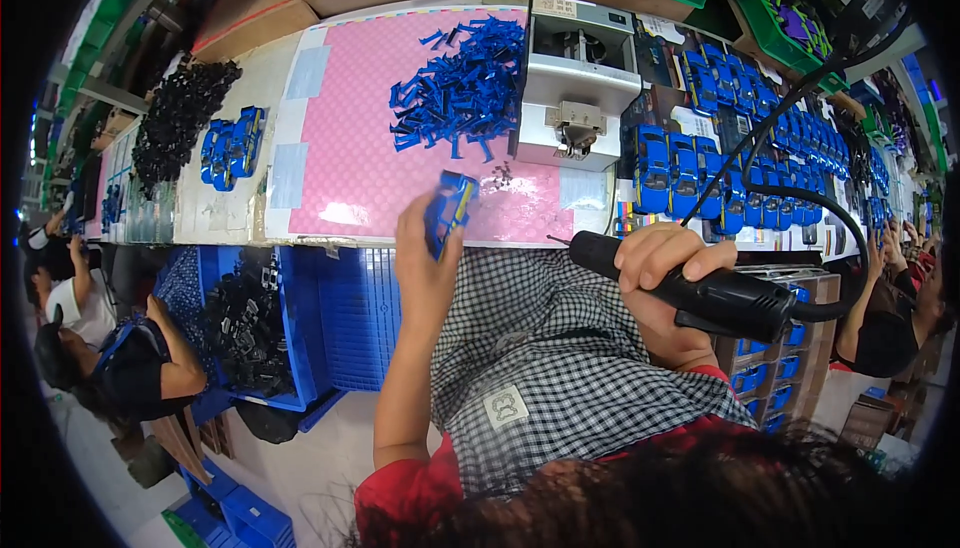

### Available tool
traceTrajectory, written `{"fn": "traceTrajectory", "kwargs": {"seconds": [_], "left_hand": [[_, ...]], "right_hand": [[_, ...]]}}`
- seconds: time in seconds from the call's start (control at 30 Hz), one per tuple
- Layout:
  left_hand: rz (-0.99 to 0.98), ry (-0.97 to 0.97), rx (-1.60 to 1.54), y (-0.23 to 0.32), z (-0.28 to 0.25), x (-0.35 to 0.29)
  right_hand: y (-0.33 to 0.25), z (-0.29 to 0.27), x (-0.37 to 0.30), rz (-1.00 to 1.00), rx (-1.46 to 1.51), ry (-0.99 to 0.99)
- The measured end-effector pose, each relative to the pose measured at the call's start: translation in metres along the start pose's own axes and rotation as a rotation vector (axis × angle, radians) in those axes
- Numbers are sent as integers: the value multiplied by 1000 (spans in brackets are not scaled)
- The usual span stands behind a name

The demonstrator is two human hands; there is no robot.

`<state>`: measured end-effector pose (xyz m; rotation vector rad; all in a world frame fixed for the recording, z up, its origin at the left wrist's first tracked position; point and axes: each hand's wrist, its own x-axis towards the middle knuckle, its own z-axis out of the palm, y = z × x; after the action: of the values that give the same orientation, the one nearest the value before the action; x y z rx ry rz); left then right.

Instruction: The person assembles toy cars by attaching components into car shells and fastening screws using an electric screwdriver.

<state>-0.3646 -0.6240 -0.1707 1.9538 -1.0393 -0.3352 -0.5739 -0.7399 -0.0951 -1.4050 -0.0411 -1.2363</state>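
While the blue toy car (pixel 455 206) is held at the near edge of the pink patterned mat (pixel 350 98), its sides are gripped between the thumb and curled fingers of the left hand (pixel 424 248), with its upper end left exposed. The fingers on the far side are partly hidden, so their exact placement cannot be told. By its size in the palm and its glossy look, the body is judged to be light, stiff moulded plastic, rather slippery on the smooth faces. It is best taken by its 2 long sides, with light pressure only, since thin edges or the yellow-toned trim could be scuffed or bent.

The black electric screwdriver (pixel 700 295) is clasped by the right hand (pixel 668 266), with the fingers wrapped over the thick barrel. Its thin bit (pixel 557 240) is pointed toward the car but is well apart from it. More weight is to be expected here, with some drag from the black cord (pixel 850 248); the middle of the barrel is judged the steadiest hold.

Small dark screws (pixel 502 176) are scattered on the mat near the metal screw feeder (pixel 580 83); being tiny, they would be easily dropped by bare fingertips.
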Motion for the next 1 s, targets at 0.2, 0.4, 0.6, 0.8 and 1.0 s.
{"fn": "traceTrajectory", "kwargs": {"seconds": [0.2, 0.4, 0.6, 0.8, 1.0], "left_hand": [[-722, -210, -1450, 25, 17, -47], [-1083, -252, -1496, 13, 45, -60], [-1043, -279, -1491, 19, 44, -59], [-1056, -279, -1485, 21, 39, -57], [-1083, -284, -1492, 21, 36, -54]], "right_hand": [[20, 5, 15, -229, -20, 86], [44, 19, 13, -67, 7, 32], [67, 24, 12, 85, -18, 54], [87, 18, 6, 127, -50, 32], [87, 21, 5, 145, -82, 24]]}}
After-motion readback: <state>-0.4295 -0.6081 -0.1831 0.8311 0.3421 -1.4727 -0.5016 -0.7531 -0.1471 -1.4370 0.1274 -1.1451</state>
